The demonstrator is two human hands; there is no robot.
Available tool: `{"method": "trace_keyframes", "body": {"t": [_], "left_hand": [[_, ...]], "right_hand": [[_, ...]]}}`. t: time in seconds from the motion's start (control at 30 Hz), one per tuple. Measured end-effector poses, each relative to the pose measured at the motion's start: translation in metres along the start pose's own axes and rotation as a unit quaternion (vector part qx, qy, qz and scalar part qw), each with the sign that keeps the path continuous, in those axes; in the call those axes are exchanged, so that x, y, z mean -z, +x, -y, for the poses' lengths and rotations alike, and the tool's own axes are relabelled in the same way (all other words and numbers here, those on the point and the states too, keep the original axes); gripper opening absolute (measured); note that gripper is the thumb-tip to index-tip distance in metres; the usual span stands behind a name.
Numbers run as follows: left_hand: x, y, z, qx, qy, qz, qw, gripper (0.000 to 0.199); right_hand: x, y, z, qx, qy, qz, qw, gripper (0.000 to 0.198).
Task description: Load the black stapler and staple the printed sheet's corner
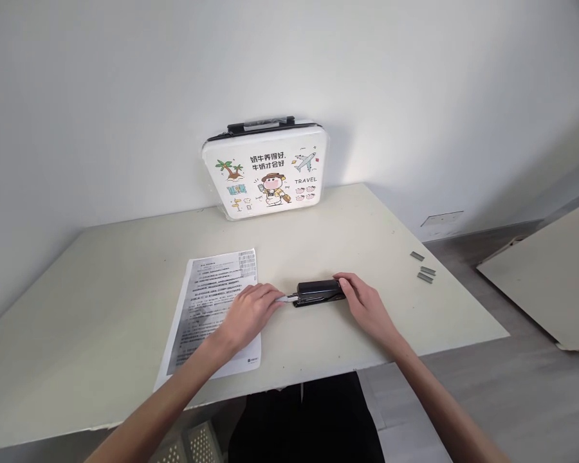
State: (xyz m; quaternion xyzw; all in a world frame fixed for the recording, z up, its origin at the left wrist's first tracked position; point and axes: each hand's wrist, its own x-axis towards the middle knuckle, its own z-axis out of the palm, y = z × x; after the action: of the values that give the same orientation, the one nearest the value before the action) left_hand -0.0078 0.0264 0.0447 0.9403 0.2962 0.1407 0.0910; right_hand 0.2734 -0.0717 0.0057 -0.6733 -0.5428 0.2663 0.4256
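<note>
A black stapler [318, 291] lies on the table, its length running left to right. My right hand [367, 307] grips its right end, thumb and fingers closed around it. At the stapler's left end, my left hand [253, 312] pinches a small pale grey piece [285, 298] that meets the stapler's front; whether it belongs to the stapler I cannot tell. Under my left hand and forearm lies a printed sheet of paper [212, 302], partly covered. Several strips of staples [426, 270] rest to the right, beyond my right hand.
A white case [270, 173] with cartoon prints and a black handle stands at the table's back, close to the wall. The pale table [101, 308] has its right edge past the staple strips. A white panel [550, 276] stands farther right above the floor.
</note>
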Motion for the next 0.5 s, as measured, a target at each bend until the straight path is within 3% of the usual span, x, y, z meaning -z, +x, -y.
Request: {"method": "trace_keyframes", "body": {"t": [0.17,0.3,0.5], "left_hand": [[0.0,0.002,-0.001,-0.007,-0.004,0.001,1.0,0.03],[0.002,-0.005,0.012,-0.011,-0.027,-0.006,1.0,0.028],[0.009,-0.01,0.028,-0.067,-0.091,0.002,0.994,0.029]], "right_hand": [[0.0,0.001,-0.003,0.009,0.001,-0.005,1.0,0.046],[-0.001,0.0,-0.005,0.018,0.009,-0.002,1.0,0.042],[-0.001,-0.003,-0.006,0.073,-0.007,0.03,0.997,0.039]]}}
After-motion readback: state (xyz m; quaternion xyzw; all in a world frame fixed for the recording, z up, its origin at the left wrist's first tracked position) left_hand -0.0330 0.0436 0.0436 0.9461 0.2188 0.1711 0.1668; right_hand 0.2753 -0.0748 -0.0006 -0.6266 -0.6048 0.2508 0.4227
